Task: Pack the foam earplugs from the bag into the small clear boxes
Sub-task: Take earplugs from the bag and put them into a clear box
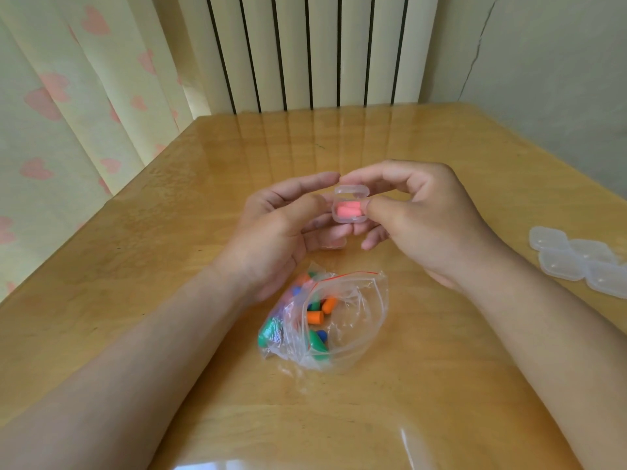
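1. Your left hand [281,228] and right hand [424,218] are together pinching a small clear box [351,217], lid open.
2. Pink foam earplugs [349,209] are lying inside.
3. The crinkled bag [353,317] is resting on the glossy table [441,137].

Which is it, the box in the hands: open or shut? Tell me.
Open: the small clear box has its lid raised behind the pink earplugs inside.
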A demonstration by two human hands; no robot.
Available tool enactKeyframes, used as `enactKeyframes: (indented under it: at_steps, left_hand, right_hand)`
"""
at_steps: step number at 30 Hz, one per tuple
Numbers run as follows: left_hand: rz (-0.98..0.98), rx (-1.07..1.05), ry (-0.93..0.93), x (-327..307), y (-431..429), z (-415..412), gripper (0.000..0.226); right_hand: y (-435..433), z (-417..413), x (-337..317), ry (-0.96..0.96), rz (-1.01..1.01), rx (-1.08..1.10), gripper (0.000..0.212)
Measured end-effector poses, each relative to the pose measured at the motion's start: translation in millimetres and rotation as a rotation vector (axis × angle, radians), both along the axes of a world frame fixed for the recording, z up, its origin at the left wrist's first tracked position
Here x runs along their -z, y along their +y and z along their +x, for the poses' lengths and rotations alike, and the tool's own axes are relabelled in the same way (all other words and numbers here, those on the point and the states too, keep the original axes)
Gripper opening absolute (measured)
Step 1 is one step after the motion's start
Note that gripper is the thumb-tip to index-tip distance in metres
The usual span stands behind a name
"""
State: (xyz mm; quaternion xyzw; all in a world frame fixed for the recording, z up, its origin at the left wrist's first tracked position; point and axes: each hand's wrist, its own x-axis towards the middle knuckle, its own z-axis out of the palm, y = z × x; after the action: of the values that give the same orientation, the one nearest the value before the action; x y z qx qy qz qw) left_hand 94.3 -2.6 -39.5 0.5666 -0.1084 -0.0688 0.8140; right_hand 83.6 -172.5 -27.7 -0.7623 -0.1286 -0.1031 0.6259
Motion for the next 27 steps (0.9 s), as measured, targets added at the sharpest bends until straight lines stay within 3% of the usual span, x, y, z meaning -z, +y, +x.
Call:
enactKeyframes:
  at_steps: [4, 12, 17, 27]
  left_hand:
    - [-0.028, 0.003, -0.006, 0.5, 0.6, 1.5, 0.03]
    - [0.006, -0.05, -0.075, 2.1, 0.2, 1.0, 0.032]
    - [0.038, -0.066, -0.086, 2.3, 0.1, -0.6, 0.032]
    - [0.154, -0.029, 0.012, -2.4, -0.8, -0.4, 0.028]
  right_hand:
    - [-1.0, 2.7, 1.6, 0.03, 0.054, 0.02, 0.035]
    - [2.9, -1.0, -1.0, 0.093, 0.121, -0.017, 0.013]
    - [2.4, -2.7, -6.5, 0.284, 0.11, -0.036, 0.016]
    - [2.8, -4.7, -9.3, 0.291, 0.171, -0.036, 0.02]
